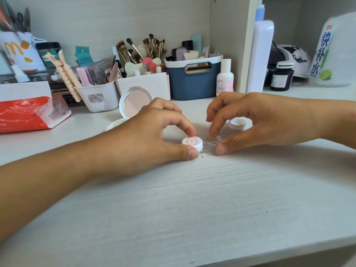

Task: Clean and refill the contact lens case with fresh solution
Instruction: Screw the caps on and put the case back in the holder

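A small contact lens case point(202, 144) lies on the white desk point(192, 199) between my hands. Its left well carries a white cap point(192, 143) with an orange print. My left hand point(159, 132) pinches that cap between thumb and forefinger. The right well point(213, 140) is clear and uncapped, and my right hand point(250, 120) pinches it between thumb and fingers. The other white cap point(237, 123) lies upside down on the desk just behind my right hand. A small white solution bottle point(225, 78) with a pink label stands at the back.
A blue handled basket point(192, 81), white organisers with makeup brushes point(142, 49), and an open compact mirror point(134, 102) stand behind my hands. A red tissue pack point(28, 114) lies at the left. A dark jar point(281, 76) and a large drink bottle point(333, 51) stand at the right.
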